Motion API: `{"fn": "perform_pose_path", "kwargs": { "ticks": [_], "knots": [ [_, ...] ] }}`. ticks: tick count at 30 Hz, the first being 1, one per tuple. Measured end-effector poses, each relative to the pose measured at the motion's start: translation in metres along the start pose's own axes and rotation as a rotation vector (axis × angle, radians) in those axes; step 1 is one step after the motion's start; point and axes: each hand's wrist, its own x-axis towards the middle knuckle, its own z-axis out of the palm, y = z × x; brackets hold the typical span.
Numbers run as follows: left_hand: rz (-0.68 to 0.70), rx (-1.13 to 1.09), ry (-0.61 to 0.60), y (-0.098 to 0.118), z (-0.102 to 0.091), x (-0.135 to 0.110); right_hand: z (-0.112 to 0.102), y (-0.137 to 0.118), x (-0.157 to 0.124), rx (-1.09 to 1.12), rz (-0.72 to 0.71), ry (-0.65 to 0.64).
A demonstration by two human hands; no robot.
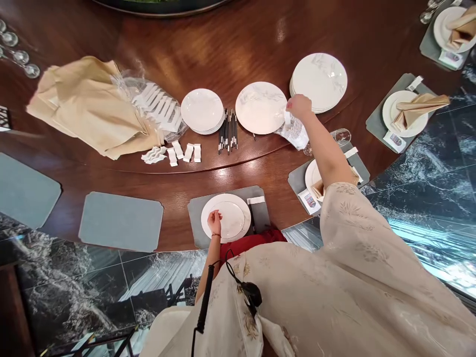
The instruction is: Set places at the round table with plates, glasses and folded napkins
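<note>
My right hand [299, 105] is at the clear packet [296, 134] beside the plate stack [320, 82]; my left hand [214, 222] curls above the small plate [233, 218]; either's grip I cannot tell. I'd best work lightly there.

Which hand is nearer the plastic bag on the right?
Right. The right hand is at the upper end of the plastic bag; the left hand is farther off, over the nearest plates.

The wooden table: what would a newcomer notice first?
Probably the rumpled beige cloths on the table at left, then the stacked white plates toward the right. The person's right hand is at a plastic packet near those plates; the left hand is over a place setting at the near edge.
</note>
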Motion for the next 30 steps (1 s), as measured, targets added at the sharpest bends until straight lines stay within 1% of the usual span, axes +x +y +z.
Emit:
{"fn": "perform_pose_path", "kwargs": {
  "ticks": [2, 4, 5, 7, 9, 13, 15, 17, 19, 20, 22, 24, 27, 30],
  "knots": [
    [0.043, 0.018, -0.016, 0.006, 0.004, -0.001, -0.012, -0.007, -0.011, 0.084, 0.016, 0.089],
    [0.087, 0.036, -0.042, 0.014, 0.01, -0.002, -0.015, -0.018, -0.037, 0.271, 0.009, 0.131],
    [0.103, 0.039, -0.058, 0.018, 0.014, -0.003, -0.012, -0.024, -0.055, 0.385, 0.009, 0.13],
    [0.122, 0.018, -0.093, 0.026, 0.023, -0.005, 0.002, -0.034, -0.1, 0.598, 0.046, 0.102],
    [0.126, -0.021, -0.129, 0.031, 0.032, -0.01, 0.025, -0.042, -0.154, 0.747, 0.146, 0.06],
    [0.131, -0.066, -0.201, 0.031, 0.04, -0.023, 0.087, -0.043, -0.274, 0.954, 0.465, 0.016],
    [0.131, -0.071, -0.234, 0.028, 0.04, -0.03, 0.121, -0.043, -0.335, 1.039, 0.635, 0.004],
    [0.121, -0.068, -0.263, 0.023, 0.037, -0.035, 0.154, -0.045, -0.392, 1.085, 0.784, -0.039],
    [0.119, -0.06, -0.285, 0.019, 0.031, -0.037, 0.183, -0.052, -0.44, 1.115, 0.887, -0.113],
    [0.126, -0.056, -0.296, 0.017, 0.028, -0.037, 0.196, -0.056, -0.461, 1.124, 0.924, -0.148],
    [0.146, -0.049, -0.314, 0.013, 0.021, -0.036, 0.217, -0.065, -0.491, 1.109, 0.977, -0.198],
    [0.158, -0.036, -0.328, 0.01, 0.013, -0.034, 0.234, -0.07, -0.508, 1.029, 0.992, -0.229],
    [0.153, -0.013, -0.333, 0.005, 0.004, -0.033, 0.252, -0.072, -0.517, 0.816, 0.936, -0.291],
    [0.149, -0.008, -0.32, -0.002, -0.002, -0.034, 0.262, -0.069, -0.515, 0.585, 0.835, -0.357]
  ]
}}
